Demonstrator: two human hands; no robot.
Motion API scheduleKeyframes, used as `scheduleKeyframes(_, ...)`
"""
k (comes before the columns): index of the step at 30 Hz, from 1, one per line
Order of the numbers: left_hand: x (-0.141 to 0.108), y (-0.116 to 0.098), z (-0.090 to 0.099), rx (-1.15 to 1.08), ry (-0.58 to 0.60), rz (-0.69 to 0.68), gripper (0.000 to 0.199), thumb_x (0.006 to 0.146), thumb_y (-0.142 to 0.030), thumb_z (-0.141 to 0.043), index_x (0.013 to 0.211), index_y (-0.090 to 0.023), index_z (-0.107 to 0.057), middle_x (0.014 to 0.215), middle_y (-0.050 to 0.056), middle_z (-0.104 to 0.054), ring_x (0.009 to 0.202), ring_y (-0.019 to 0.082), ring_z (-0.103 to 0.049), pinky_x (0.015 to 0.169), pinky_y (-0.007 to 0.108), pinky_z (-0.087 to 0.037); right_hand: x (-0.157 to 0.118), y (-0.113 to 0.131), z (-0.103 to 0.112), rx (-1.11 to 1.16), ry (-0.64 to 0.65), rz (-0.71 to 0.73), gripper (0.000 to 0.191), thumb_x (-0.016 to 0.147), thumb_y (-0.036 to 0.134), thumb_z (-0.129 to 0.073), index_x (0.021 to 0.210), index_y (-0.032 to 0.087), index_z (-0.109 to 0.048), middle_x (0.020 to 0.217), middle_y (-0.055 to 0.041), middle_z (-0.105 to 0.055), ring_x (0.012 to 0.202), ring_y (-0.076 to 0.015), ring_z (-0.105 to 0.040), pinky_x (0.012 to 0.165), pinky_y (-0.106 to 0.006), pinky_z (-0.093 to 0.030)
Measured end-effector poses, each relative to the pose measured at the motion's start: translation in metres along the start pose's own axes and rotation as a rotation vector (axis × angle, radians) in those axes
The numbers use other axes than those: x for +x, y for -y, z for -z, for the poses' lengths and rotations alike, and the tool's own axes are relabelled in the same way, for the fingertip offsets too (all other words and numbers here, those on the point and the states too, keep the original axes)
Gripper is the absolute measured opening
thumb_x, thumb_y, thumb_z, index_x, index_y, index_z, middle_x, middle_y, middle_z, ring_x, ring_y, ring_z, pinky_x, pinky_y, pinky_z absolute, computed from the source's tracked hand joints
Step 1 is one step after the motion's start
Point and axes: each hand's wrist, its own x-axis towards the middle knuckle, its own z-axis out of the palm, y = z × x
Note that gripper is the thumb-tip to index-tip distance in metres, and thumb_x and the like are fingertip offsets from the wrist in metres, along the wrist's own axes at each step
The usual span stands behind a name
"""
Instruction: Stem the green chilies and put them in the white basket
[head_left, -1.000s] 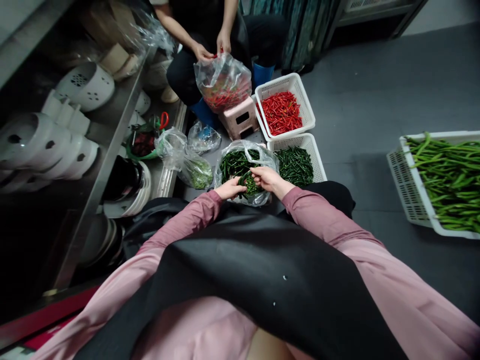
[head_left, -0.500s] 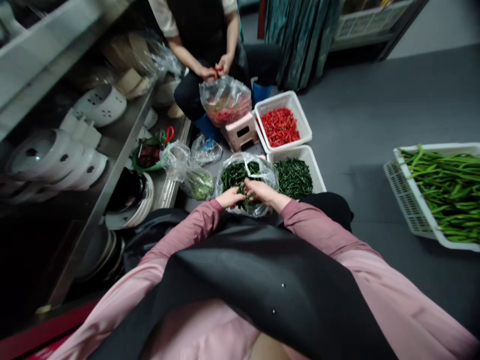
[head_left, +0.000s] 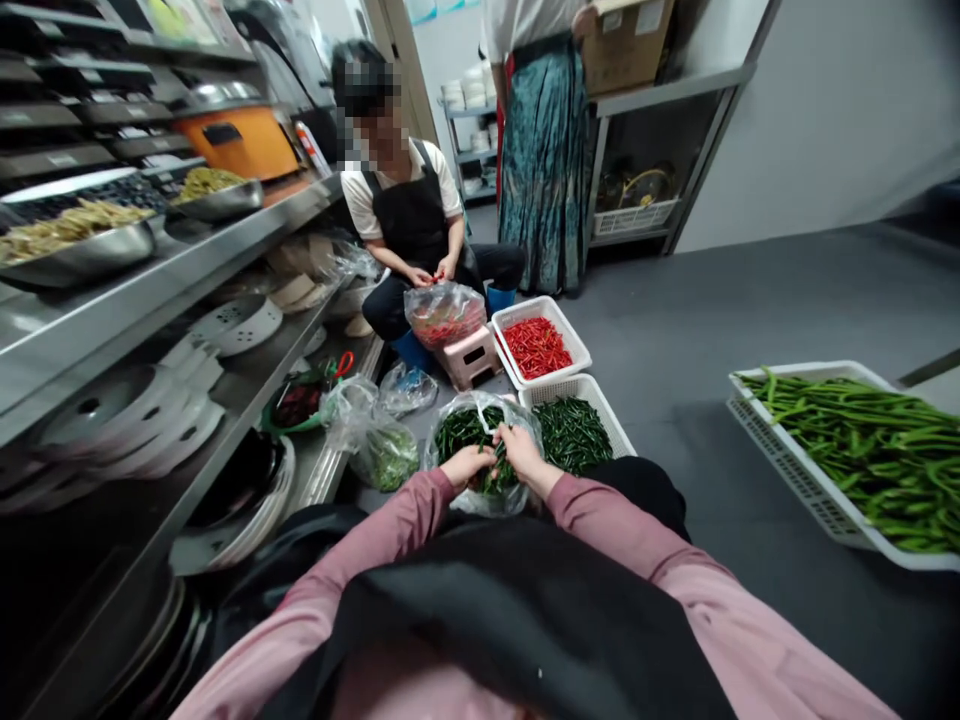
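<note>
My left hand (head_left: 468,466) is closed on green chili peppers over a clear plastic bag (head_left: 511,498). Facing it, my right hand (head_left: 523,455) pinches at the same small bunch, its fingertips almost meeting the left ones. More dark green chili peppers (head_left: 459,432) lie inside the bag, partly covered by my hands. Just right of the bag, a white basket (head_left: 616,428) contains trimmed-looking green chilies (head_left: 574,436). Exactly how many peppers are between my fingers is too small to tell.
A co-worker (head_left: 412,205) sits opposite, handling red chilies above a bag (head_left: 450,312) on a pink stool (head_left: 471,360). Beyond my basket stands another basket (head_left: 581,350) of red chilies. Long green peppers fill a crate (head_left: 817,490) at right. Metal shelving (head_left: 247,365) runs along the left.
The view has tilted up, showing the co-worker's upper body and a standing person. Both my hands stay together over the bag, still closed on green peppers.
</note>
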Motion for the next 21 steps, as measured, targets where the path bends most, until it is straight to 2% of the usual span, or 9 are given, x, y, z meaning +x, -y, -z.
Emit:
scheduleKeyframes(2,-0.004,-0.007,-0.001,-0.057,0.065,-0.060,0.019,0.069,-0.030,-0.062,0.075,-0.015,-0.052,0.055,-0.003,-0.054,0.035,0.005,-0.038,0.034,0.019,-0.021,0.002,0.004,0.004,-0.019,-0.064,-0.021,0.027,0.087,0.036,-0.039,0.070,0.019,-0.052,0.068,-0.0019,-0.057,0.051,-0.0122,-0.048,0.047,-0.024,-0.039)
scheduleKeyframes(4,-0.008,-0.014,-0.003,-0.082,0.106,-0.070,0.024,0.067,-0.033,-0.066,0.075,-0.014,-0.053,0.057,-0.003,-0.053,0.036,0.004,-0.037,0.034,0.019,-0.018,0.004,0.007,0.009,-0.096,-0.135,0.099,0.027,0.087,0.037,-0.042,0.073,0.019,-0.055,0.068,-0.0015,-0.058,0.059,-0.0127,-0.052,0.056,-0.024,-0.042)
scheduleKeyframes(7,-0.017,-0.023,-0.007,-0.142,0.102,-0.014,0.028,0.066,-0.035,-0.069,0.077,-0.012,-0.057,0.057,-0.003,-0.052,0.035,0.002,-0.033,0.033,0.019,-0.012,0.006,0.013,0.015,-0.190,-0.186,0.268,0.028,0.089,0.038,-0.043,0.074,0.018,-0.056,0.067,-0.0015,-0.058,0.066,-0.0134,-0.055,0.069,-0.024,-0.042)
scheduleKeyframes(10,-0.027,-0.027,-0.013,-0.161,0.104,-0.004,0.029,0.065,-0.031,-0.071,0.081,-0.010,-0.060,0.056,-0.003,-0.052,0.035,0.002,-0.033,0.033,0.019,-0.011,0.007,0.018,0.022,-0.225,-0.213,0.369,0.027,0.089,0.039,-0.043,0.076,0.019,-0.056,0.068,-0.0016,-0.059,0.067,-0.0135,-0.055,0.072,-0.024,-0.041)
scheduleKeyframes(13,-0.032,-0.025,-0.015,-0.184,0.058,-0.013,0.027,0.065,-0.028,-0.071,0.082,-0.010,-0.061,0.055,-0.003,-0.052,0.034,0.002,-0.034,0.033,0.019,-0.010,0.010,0.019,0.025,-0.161,-0.256,0.343,0.029,0.089,0.041,-0.043,0.076,0.019,-0.056,0.065,-0.0008,-0.059,0.064,-0.0126,-0.055,0.069,-0.023,-0.041)
scheduleKeyframes(15,-0.032,-0.025,-0.011,-0.235,-0.004,0.002,0.024,0.067,-0.026,-0.070,0.081,-0.010,-0.060,0.054,-0.003,-0.051,0.034,0.002,-0.034,0.033,0.018,-0.010,0.012,0.020,0.024,-0.079,-0.257,0.270,0.030,0.088,0.042,-0.045,0.073,0.019,-0.056,0.063,-0.0002,-0.058,0.061,-0.0114,-0.053,0.066,-0.022,-0.041)
scheduleKeyframes(17,-0.030,-0.025,-0.005,-0.315,-0.088,0.018,0.019,0.069,-0.024,-0.067,0.081,-0.011,-0.058,0.052,-0.004,-0.049,0.034,0.003,-0.033,0.033,0.018,-0.010,0.013,0.019,0.022,0.073,-0.243,0.117,0.032,0.088,0.043,-0.046,0.070,0.018,-0.054,0.060,0.0007,-0.055,0.055,-0.0093,-0.049,0.057,-0.020,-0.039)
scheduleKeyframes(19,-0.027,-0.026,0.000,-0.408,-0.178,0.013,0.016,0.071,-0.022,-0.065,0.080,-0.012,-0.057,0.052,-0.004,-0.049,0.033,0.002,-0.031,0.033,0.017,-0.011,0.013,0.019,0.020,0.289,-0.171,-0.170,0.034,0.090,0.043,-0.044,0.069,0.017,-0.051,0.053,0.0024,-0.048,0.044,-0.0070,-0.041,0.044,-0.018,-0.032)
scheduleKeyframes(21,-0.025,-0.027,0.004,-0.490,-0.225,0.012,0.012,0.073,-0.021,-0.062,0.079,-0.011,-0.056,0.054,-0.003,-0.050,0.033,0.002,-0.030,0.033,0.016,-0.012,0.013,0.016,0.018,0.489,-0.028,-0.501,0.036,0.092,0.042,-0.039,0.067,0.017,-0.046,0.046,0.0046,-0.040,0.036,-0.0051,-0.030,0.036,-0.016,-0.022)
